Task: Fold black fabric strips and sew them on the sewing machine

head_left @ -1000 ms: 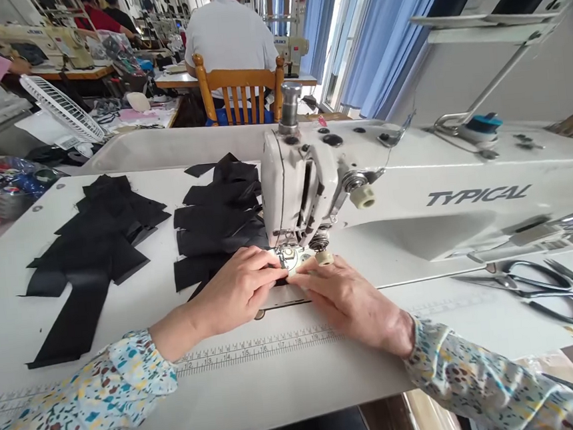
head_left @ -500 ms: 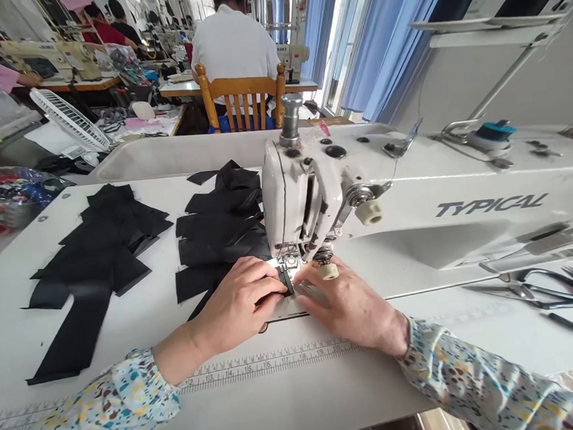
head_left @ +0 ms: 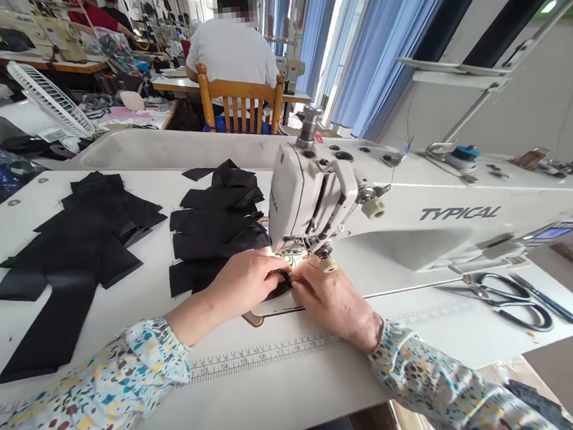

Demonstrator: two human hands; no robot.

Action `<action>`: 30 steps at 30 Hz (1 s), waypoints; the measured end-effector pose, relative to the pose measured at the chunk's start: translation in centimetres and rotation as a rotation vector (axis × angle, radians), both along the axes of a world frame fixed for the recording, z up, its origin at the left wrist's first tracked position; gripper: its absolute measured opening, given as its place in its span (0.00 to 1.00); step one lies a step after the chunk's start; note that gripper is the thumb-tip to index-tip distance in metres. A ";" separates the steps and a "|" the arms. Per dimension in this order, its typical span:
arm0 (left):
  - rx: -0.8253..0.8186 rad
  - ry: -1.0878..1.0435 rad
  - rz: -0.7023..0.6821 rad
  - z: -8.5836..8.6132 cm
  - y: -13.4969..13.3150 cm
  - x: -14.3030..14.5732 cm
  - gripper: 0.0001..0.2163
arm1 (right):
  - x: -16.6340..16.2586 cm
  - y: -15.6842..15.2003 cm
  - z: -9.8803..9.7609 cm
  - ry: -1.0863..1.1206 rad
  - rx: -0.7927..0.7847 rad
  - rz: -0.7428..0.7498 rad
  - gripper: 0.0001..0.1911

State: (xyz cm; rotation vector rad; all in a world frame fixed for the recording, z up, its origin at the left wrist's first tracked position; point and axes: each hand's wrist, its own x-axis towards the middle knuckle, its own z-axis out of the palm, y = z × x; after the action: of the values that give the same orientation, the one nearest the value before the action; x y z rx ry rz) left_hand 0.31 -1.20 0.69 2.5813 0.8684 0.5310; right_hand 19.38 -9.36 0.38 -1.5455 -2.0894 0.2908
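Note:
A small black fabric strip lies at the needle area of the white sewing machine. My left hand reaches in from the left, its fingers closed on the strip's edge beside the presser foot. From the other side, my right hand pinches the same strip close to the left fingertips. Part of the strip is hidden under the fingers. Just behind my left hand, a row of black fabric pieces lies overlapping on the table, partly beneath the machine head.
A larger pile of black fabric pieces spreads at the left. Scissors and small snips rest at the right. A printed ruler runs along the table's front. Beyond the machine, a person in white sits on a wooden chair.
The view has turned to the right and tilted. My fingers have drawn closer together at the presser foot, and the black strip there is now bunched between them.

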 end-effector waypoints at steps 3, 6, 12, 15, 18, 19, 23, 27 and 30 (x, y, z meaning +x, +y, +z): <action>0.018 -0.024 0.005 -0.3 0.0 0.2 0.11 | -0.1 -0.2 0.1 0.029 -0.020 -0.028 0.09; 0.048 -0.053 -0.001 -0.9 0.1 0.4 0.08 | -0.1 -0.4 0.3 0.047 -0.043 -0.047 0.10; 0.081 -0.109 -0.064 -1.6 0.1 0.6 0.10 | -0.2 -0.8 0.5 0.087 -0.076 -0.077 0.06; 0.087 -0.123 -0.072 -1.6 0.1 0.6 0.10 | -0.5 -0.9 0.3 0.027 -0.058 -0.111 0.02; 0.091 -0.133 -0.070 -1.6 0.1 0.6 0.10 | -0.8 -0.7 0.1 -0.047 -0.035 -0.140 0.04; 0.092 -0.136 -0.070 -1.6 0.1 0.6 0.10 | -0.8 -0.6 0.0 -0.061 -0.023 -0.147 0.05; 0.092 -0.151 -0.075 -1.8 0.1 0.7 0.09 | -0.8 -0.3 0.0 -0.058 -0.003 -0.144 0.03; 0.087 -0.166 -0.066 -2.0 0.0 0.8 0.09 | -0.6 -0.4 0.2 0.014 -0.031 -0.129 0.05; 0.073 -0.169 -0.060 -2.0 -0.1 0.9 0.08 | -0.5 -0.6 0.4 0.104 -0.068 -0.121 0.06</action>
State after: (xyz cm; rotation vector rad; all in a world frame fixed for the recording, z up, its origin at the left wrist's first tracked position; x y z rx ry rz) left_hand 1.26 -1.27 -1.28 2.5730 0.7254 0.7644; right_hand 18.89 -9.93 0.76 -1.6529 -1.9159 0.3931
